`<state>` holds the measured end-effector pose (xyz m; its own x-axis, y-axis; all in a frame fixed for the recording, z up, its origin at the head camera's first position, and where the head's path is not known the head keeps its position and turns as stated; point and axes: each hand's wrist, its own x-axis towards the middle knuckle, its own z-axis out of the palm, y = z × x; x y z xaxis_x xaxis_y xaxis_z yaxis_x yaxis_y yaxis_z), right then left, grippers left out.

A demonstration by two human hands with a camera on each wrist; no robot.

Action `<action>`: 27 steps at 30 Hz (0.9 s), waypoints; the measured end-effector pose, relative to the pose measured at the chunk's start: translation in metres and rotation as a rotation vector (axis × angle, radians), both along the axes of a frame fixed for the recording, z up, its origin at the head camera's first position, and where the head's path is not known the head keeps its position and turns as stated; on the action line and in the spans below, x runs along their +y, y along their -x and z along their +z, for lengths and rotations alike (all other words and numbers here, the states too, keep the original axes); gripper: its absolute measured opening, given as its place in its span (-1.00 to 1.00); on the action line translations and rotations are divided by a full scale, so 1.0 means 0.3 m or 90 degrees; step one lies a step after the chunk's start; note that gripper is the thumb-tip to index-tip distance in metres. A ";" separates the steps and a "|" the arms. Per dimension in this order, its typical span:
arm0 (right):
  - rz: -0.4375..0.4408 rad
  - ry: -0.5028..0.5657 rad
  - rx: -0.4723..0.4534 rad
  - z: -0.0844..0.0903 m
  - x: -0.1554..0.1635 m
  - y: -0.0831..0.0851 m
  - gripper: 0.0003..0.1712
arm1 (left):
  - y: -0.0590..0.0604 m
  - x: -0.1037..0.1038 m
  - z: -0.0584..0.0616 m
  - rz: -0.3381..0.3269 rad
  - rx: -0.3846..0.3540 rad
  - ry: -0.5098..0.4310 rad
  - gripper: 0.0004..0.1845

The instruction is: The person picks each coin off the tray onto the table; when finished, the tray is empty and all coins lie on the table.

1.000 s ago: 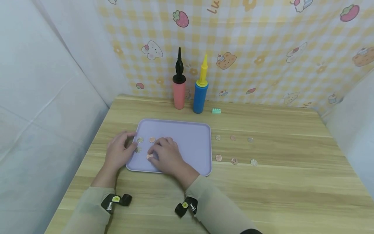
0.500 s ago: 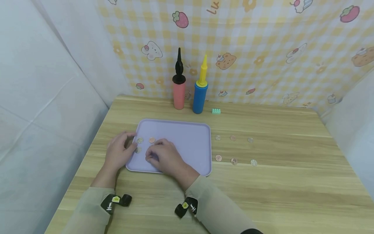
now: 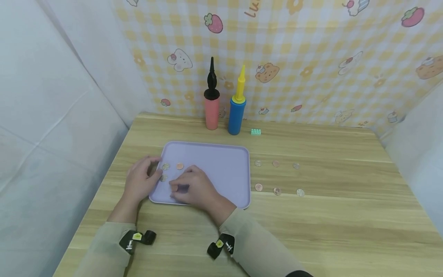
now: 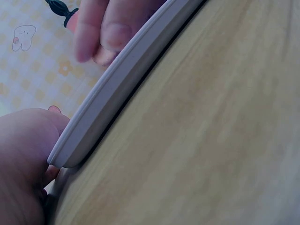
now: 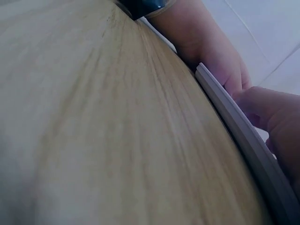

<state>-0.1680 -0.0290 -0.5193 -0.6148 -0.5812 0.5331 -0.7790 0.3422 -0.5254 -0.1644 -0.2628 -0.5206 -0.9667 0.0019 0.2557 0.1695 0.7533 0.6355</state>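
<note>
On the left part of the lilac tray point(image 3: 221, 165) lie two silver-coloured coins, the upper coin point(image 3: 165, 166) and the lower coin point(image 3: 164, 178), with a copper-coloured coin point(image 3: 180, 166) to their right. My left hand point(image 3: 141, 179) holds the tray's left edge, thumb over the rim. Above the tray's lower left, my right hand point(image 3: 195, 186) pinches another copper-coloured coin point(image 3: 174, 188) between thumb and fingers. In the left wrist view, part of this coin point(image 4: 104, 56) shows below the fingertips. The right wrist view shows both hands meeting over the tray rim point(image 5: 225, 98).
Right of the tray, several coins lie on the wooden table point(image 3: 311, 231) in two rows, among them a copper coin point(image 3: 258, 187) and a silver coin point(image 3: 300, 192). Behind stand a pink pump point(image 3: 212, 111), a blue pump point(image 3: 237, 117) and a small green toy brick point(image 3: 255, 132).
The right fingers have shifted slightly left and spread apart. The copper-coloured coin, lying flatter at the fingertips before, now shows between thumb and fingers. My left hand stays at the tray edge.
</note>
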 end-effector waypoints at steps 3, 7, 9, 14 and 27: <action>-0.029 0.039 -0.062 -0.001 0.000 -0.004 -0.68 | -0.003 0.000 0.002 0.004 -0.014 0.002 -0.60; -0.081 0.066 -0.140 0.007 0.003 -0.010 -0.63 | -0.004 0.002 0.004 0.006 -0.020 0.006 -0.60; -0.094 0.066 -0.162 0.013 0.004 -0.012 -0.60 | -0.005 0.003 0.005 0.008 -0.021 0.006 -0.60; -0.102 0.059 -0.186 0.024 0.005 -0.014 -0.58 | -0.005 0.005 0.009 0.009 -0.020 0.006 -0.61; -0.099 0.089 -0.210 0.024 0.009 -0.014 -0.58 | -0.004 0.002 0.011 0.008 -0.031 0.002 -0.60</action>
<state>-0.1637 -0.0263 -0.5120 -0.8416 -0.4038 0.3587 -0.5045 0.3506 -0.7890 -0.1631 -0.2622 -0.5172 -0.9782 -0.0093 0.2076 0.1286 0.7575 0.6401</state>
